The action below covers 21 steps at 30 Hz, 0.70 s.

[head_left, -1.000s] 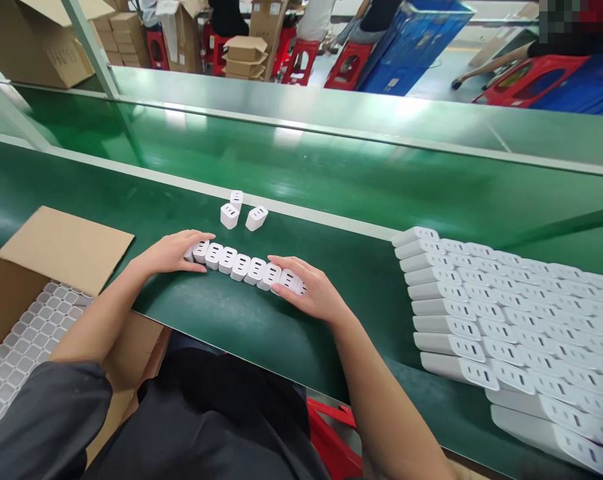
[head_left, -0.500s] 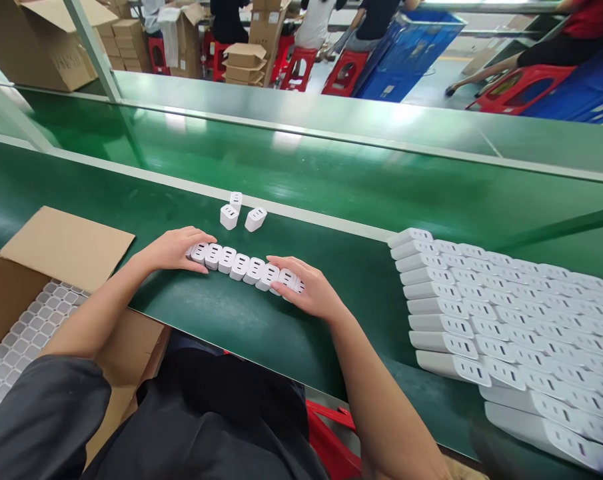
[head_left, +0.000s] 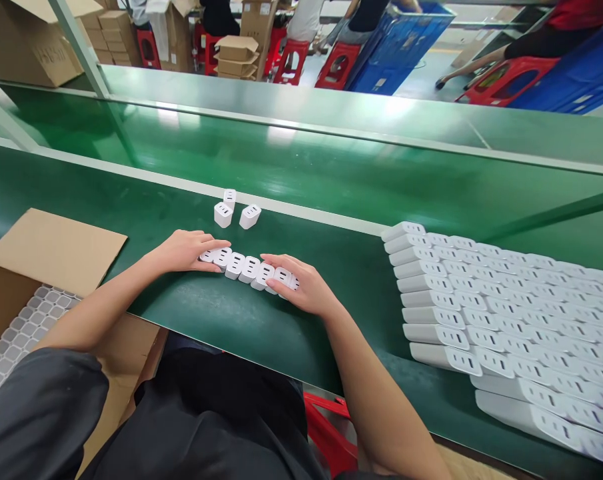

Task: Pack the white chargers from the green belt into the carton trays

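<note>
While both palms lie flat on the green belt (head_left: 301, 320), they press a short row of white chargers (head_left: 248, 268) from its two ends. The left hand (head_left: 186, 250) covers the row's left end, fingers stretched and close together, lying on the chargers and gripping none. The right hand (head_left: 301, 288) closes the right end the same way, its fingers laid over the last chargers. This row lies near the belt's near edge, in front of the person. Three loose chargers (head_left: 236, 212) stand just behind it, close to the pale strip (head_left: 331, 223) along the belt's far edge. At the right side of the belt lies a big stack of chargers (head_left: 506, 313) in many rows. Beside the near left corner stands an open carton (head_left: 56, 250) with a white cell tray (head_left: 21, 333) inside.
</note>
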{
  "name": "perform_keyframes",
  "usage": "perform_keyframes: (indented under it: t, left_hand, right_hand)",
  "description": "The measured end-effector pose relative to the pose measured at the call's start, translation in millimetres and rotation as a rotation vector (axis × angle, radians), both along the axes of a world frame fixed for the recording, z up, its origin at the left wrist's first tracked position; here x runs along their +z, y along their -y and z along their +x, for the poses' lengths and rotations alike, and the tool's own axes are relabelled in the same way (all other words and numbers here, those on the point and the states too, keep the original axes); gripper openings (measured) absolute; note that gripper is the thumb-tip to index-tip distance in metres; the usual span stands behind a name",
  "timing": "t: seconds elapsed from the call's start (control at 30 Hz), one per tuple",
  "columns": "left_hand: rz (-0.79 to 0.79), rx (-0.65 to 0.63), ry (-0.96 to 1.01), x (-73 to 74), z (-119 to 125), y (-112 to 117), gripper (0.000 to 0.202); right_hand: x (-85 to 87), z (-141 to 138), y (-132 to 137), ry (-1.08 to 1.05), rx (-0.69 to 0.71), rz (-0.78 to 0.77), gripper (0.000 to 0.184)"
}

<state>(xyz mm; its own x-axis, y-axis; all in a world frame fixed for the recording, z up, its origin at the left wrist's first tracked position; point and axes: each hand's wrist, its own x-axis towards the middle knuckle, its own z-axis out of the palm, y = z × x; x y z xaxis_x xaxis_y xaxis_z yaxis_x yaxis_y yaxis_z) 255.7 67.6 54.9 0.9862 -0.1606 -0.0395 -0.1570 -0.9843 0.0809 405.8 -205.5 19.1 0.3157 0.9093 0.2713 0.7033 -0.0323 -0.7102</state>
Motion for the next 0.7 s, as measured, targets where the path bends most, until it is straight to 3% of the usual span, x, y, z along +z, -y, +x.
perform_keyframes:
  t: [0.2,0.3,0.37,0.53,0.6,0.7]
  left_hand:
    - [-0.082,0.079,0.026,-5.9,-0.4,-2.7,0.061]
    - [-0.265,0.217,0.097,-3.0,-10.6,-7.2,0.062]
    - [-0.541,0.364,0.154,-1.5,-24.0,-7.6,0.066]
    - [-1.606,0.839,0.216,-2.8,-66.5,8.1,0.075]
    - [-1.898,0.924,0.196,-2.3,-80.1,16.0,0.069]
    - [-2.111,0.955,0.178,-1.7,-95.4,26.1,0.065]
  right_hand:
    - [3.5,1.7,0.0,0.011,0.011,0.008,0.040]
    - [7.7,6.6,5.0,0.029,0.070,0.042,0.050]
    - [10.8,8.3,9.3,0.069,0.061,0.092,0.055]
    - [25.1,-13.7,2.0,0.243,-0.116,0.245,0.045]
    - [37.0,-34.5,-13.6,0.332,-0.035,0.242,0.047]
    - [58.1,-70.3,-48.9,0.454,0.171,0.208,0.055]
